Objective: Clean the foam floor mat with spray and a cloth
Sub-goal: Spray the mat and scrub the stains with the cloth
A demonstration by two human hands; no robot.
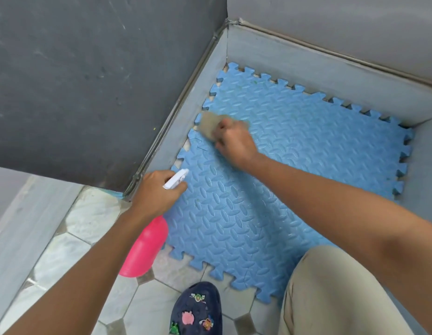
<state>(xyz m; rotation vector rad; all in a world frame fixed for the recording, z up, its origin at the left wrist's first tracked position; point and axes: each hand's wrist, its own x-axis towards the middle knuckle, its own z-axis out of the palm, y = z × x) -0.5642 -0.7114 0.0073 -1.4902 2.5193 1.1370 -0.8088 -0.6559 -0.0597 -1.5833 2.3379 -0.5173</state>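
The blue foam mat (294, 165) lies on the floor (89, 221) in a corner, its toothed edges close against the grey skirting (318, 68) on the far and left sides. Its near edge rests on the pale tiles.

The right hand (234, 143) reaches across the mat to its far left edge. Its fingers are curled around a beige cloth (209, 125), pressing it down on the foam just beside the skirting. The cloth sticks out beyond the knuckles toward the wall (89, 81); it is blurred, so its folds cannot be made out.

The left hand (154, 192) is nearer, at the mat's left edge, well apart from the right. It grips the neck of a spray bottle (147, 245), fingers wrapped round the white head, whose nozzle points over the foam toward the cloth. The pink body hangs below the wrist, tilted, over the mat's near left corner and the tiles.

A dark shoe (196, 310) with coloured charms stands on the tiles just before the mat's near edge. A knee (330, 291) in beige trousers is over the mat's near right part.
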